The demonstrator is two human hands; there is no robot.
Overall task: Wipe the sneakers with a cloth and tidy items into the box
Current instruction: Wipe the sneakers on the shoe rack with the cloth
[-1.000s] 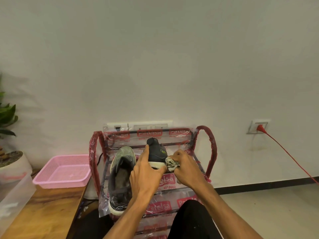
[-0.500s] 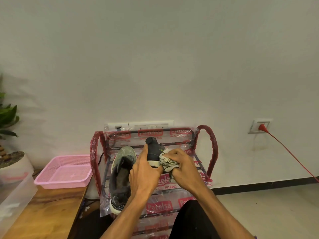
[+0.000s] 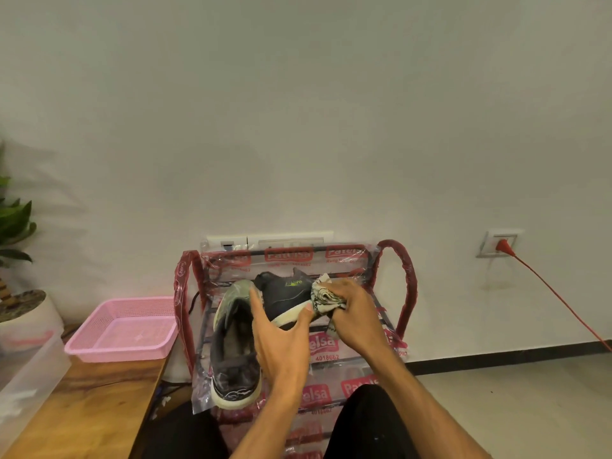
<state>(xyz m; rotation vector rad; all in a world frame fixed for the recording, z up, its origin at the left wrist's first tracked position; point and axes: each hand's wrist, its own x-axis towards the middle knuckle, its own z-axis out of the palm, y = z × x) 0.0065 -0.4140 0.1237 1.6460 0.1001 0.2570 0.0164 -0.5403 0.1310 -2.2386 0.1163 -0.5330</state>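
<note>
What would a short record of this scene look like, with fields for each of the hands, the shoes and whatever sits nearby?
Left hand: holds the black sneaker with a white sole, thumb on the sole
Right hand: grips a crumpled patterned cloth against that sneaker's side
Other shoe: grey sneaker lying on the plastic-wrapped red rack
Nearby: pink plastic basket on the wooden table; clear plastic box at the left edge

I'm seeing a home: plastic-wrapped shoe rack (image 3: 394, 293) at centre, potted plant (image 3: 15, 233) at left, tiled floor (image 3: 513, 402).
</note>
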